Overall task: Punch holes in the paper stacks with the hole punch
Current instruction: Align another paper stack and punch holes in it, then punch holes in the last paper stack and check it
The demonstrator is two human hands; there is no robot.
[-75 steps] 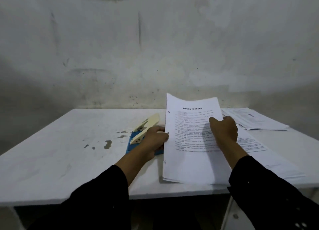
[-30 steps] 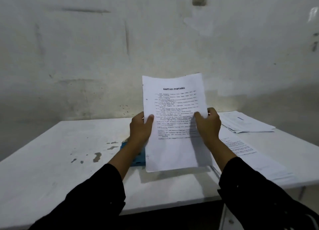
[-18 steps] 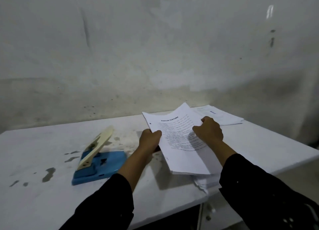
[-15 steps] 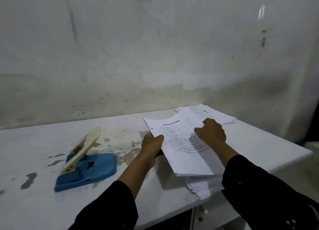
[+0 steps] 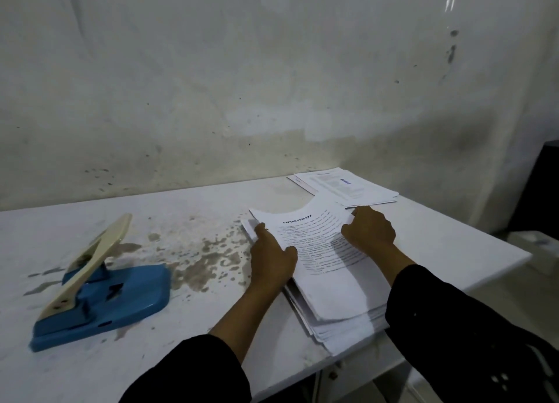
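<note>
Black sleeves (image 5: 193, 369) enter at 6 o'clock, forearms reaching up toward centre frame. Near table (image 5: 90, 366) edge at 5 o'clock, a thick paper stack (image 5: 348, 327) lies fanned, its corner hanging over the edge. On top sits a thinner printed sheaf (image 5: 317, 245) headed "DAFTAR PUSTAKA", arched upward between both hands. Left hand (image 5: 272, 260) grips the sheaf's left edge, thumb on top and fingers tucked under. Right hand (image 5: 369, 233) is knuckles-up on the sheaf's right side, fingers curled, seemingly clutching that edge; fingertips hidden. Blue hole punch (image 5: 99, 293) with cream lever raised sits at 9 o'clock, well apart from the papers, nothing in its slot. Stained patch (image 5: 208, 257) on the table between punch and papers. A second paper pile (image 5: 344, 186) rests at 1 o'clock near the wall (image 5: 272, 70), just beyond the sheaf. Progress guess: this sheaf looks like it is being laid on the thick stack; cannot tell whether its left margin shows holes, or which piles are done, so the remaining count is unknown. Neither hand touches the punch.
</note>
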